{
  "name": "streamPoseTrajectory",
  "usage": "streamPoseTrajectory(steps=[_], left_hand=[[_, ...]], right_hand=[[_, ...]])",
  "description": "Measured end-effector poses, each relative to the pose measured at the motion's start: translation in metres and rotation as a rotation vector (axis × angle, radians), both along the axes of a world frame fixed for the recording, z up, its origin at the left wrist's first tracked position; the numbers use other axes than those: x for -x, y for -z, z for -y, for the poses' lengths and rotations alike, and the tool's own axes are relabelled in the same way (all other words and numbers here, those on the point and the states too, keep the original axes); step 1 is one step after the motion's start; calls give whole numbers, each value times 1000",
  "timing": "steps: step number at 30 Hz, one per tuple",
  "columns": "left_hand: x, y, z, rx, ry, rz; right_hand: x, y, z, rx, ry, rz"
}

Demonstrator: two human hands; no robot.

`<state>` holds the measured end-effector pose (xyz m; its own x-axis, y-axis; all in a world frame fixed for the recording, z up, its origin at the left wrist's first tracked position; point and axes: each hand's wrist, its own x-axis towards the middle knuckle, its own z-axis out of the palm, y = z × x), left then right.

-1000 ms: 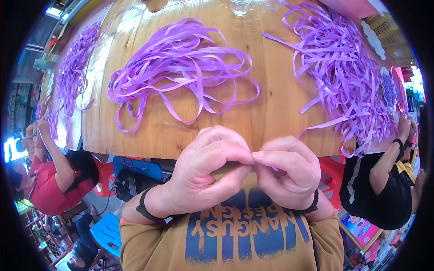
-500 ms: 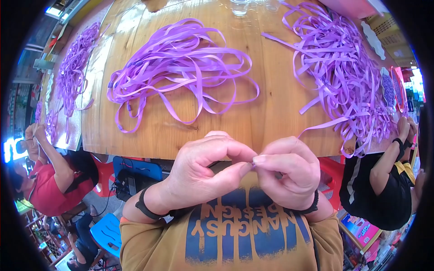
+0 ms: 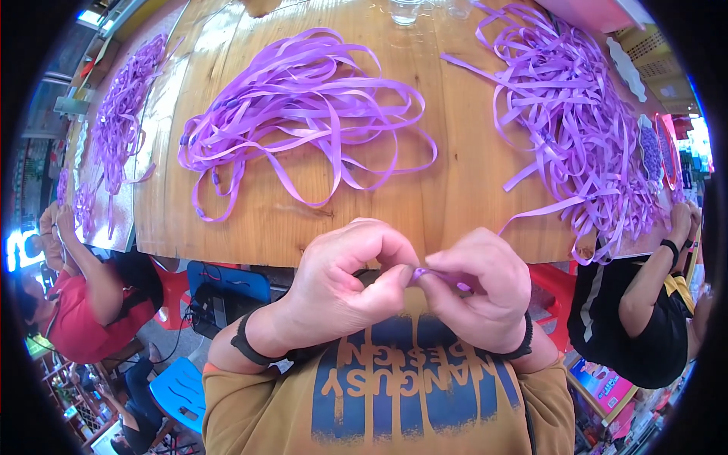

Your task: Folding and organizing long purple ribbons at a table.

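Note:
Just off the table's near edge, my two hands meet fingertip to fingertip. A short bit of purple ribbon (image 3: pixel 418 274) shows between the fingertips, and more of it peeks out under the right fingers. My left hand (image 3: pixel 341 284) is closed in a pinch on the ribbon's end. The thumb and fingers of my right hand (image 3: pixel 485 292) are closed round the same ribbon, slightly blurred. Most of that ribbon is hidden by the hands. Beyond them lies a loose bundle of purple ribbon loops (image 3: pixel 303 114), with darker purple bits at its left end.
A large tangled heap of purple ribbons (image 3: pixel 584 144) covers the right side of the wooden table (image 3: pixel 470 197). Another ribbon pile (image 3: pixel 121 121) lies at far left. A clear cup (image 3: pixel 403 10) stands at the back. People sit on both sides; a blue stool (image 3: pixel 180 390) is lower left.
My right fingers have shifted their grip, and more purple ribbon shows at the fingertips and under the right hand. The left hand stays in its pinch, moved slightly left.

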<state>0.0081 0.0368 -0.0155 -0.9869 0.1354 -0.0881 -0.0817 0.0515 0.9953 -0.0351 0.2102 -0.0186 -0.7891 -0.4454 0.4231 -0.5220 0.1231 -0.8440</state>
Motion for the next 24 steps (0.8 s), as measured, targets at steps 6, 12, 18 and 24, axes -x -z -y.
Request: streamPoseTrajectory(steps=[6,12,18,24], left_hand=[[-3,2,5,96,14,-101],[-4,1,9,187,-16,-194],[-5,3,12,301,-37,-321],[-3,-11,10,449,-43,-441]], right_hand=[[-5,5,-2,-70,-23,-55],[-4,-2,-2,-117,-32,3],[-6,-3,-4,-119,-71,-3],[-6,-4,-4,-128,-71,16]])
